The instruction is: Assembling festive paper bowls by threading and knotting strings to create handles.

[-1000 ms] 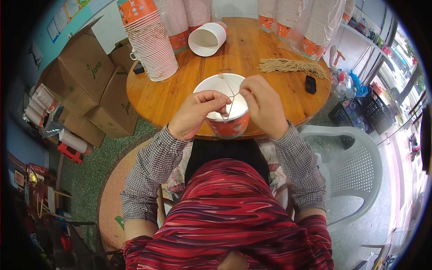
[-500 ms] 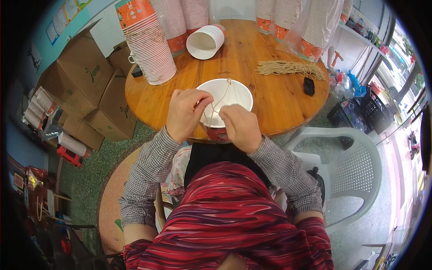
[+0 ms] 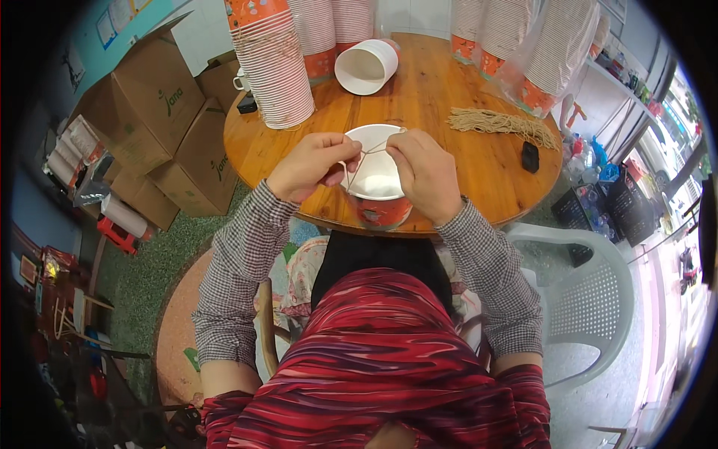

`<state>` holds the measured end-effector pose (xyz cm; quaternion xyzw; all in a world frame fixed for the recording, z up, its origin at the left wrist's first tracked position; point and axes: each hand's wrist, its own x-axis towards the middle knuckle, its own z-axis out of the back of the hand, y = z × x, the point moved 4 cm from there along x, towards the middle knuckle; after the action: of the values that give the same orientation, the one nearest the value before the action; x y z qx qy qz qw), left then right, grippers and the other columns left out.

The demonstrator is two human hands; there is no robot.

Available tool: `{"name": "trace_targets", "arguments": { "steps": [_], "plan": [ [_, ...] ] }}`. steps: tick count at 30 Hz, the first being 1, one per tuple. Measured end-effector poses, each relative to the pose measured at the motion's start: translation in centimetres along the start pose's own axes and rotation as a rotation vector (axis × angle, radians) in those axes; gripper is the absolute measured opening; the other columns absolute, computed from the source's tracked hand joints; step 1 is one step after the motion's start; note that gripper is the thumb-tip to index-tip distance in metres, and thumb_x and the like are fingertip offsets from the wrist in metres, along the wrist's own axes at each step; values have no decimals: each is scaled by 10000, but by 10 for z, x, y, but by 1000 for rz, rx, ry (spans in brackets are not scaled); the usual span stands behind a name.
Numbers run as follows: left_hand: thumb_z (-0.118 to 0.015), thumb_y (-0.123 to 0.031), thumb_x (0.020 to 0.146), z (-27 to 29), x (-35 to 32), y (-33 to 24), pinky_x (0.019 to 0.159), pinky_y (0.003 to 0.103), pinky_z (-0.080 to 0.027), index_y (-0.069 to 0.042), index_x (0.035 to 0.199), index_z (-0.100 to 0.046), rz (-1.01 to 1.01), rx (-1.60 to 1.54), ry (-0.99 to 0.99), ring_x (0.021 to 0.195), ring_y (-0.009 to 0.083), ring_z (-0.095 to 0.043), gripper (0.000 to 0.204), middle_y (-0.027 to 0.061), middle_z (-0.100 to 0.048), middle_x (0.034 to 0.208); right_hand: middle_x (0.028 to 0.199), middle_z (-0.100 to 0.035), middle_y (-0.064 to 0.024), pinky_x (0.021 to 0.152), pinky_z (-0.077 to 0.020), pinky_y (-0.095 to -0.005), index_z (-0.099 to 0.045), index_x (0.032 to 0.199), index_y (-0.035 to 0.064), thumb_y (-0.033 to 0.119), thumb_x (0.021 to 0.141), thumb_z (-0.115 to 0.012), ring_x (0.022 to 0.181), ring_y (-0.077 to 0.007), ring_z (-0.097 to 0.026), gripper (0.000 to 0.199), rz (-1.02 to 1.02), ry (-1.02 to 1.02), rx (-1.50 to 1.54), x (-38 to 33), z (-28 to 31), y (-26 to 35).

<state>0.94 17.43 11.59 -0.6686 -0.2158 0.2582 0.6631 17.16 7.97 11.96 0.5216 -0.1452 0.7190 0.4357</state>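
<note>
A paper bucket [image 3: 381,213], white inside and orange-red outside, stands upright at the near edge of the round wooden table [image 3: 426,97]. Thin tan string [image 3: 372,151] stretches across its mouth, and one strand runs down to the rim on the left. My left hand [image 3: 318,162] pinches the string at the bucket's left side. Over the right part of the rim, my right hand [image 3: 425,170] is closed on the string as well, its fingertips near the far right rim.
A tall stack of paper buckets [image 3: 273,71] stands left, with a bucket lying on its side [image 3: 366,67] behind. Bagged stacks [image 3: 550,56], a bundle of string [image 3: 501,123] and a small black object [image 3: 529,157] are on the right. Cardboard boxes [image 3: 161,105] and a plastic chair [image 3: 580,292] flank the table.
My right hand has moved up and right toward the far rim, drawing the string across the bucket's mouth. My left hand stays pinched near the left rim. The view has shifted slightly.
</note>
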Motion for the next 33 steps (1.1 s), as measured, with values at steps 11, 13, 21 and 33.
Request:
{"name": "trace_targets", "arguments": {
  "steps": [11, 13, 21, 33],
  "plan": [
    [-631, -142, 911, -20, 2, 16, 554, 173, -349, -26, 1024, -667, -209, -2, -146, 635, 22, -484, 165, -41, -611, 801, 824, -551, -107, 689, -484, -340, -610, 905, 42, 33, 823, -630, 796, -291, -586, 85, 61, 97, 22, 15, -8, 10],
    [-630, -156, 912, -24, 2, 13, 575, 175, -357, -27, 999, -675, -235, 80, -190, 636, 22, -481, 162, -49, -602, 775, 828, -568, -97, 712, -479, -319, -614, 929, 30, 42, 855, -608, 798, -236, -604, 75, -37, 114, 157, 14, -10, 1],
    [-603, -149, 924, -20, 6, 19, 620, 186, -402, -15, 969, -673, -326, 5, -155, 675, 36, -500, 157, -34, -606, 783, 904, -679, -71, 803, -494, -268, -664, 1023, -34, 104, 907, -592, 886, -130, -635, 194, -437, 292, 624, 6, -12, -20],
    [-624, -111, 908, -28, 6, 17, 582, 194, -451, 13, 956, -657, -431, 68, -279, 652, 56, -556, 137, 0, -630, 779, 768, -655, -83, 687, -507, -265, -632, 879, -41, 100, 828, -646, 714, -134, -622, 150, -473, 113, 466, -4, -10, -16]
  ]
}}
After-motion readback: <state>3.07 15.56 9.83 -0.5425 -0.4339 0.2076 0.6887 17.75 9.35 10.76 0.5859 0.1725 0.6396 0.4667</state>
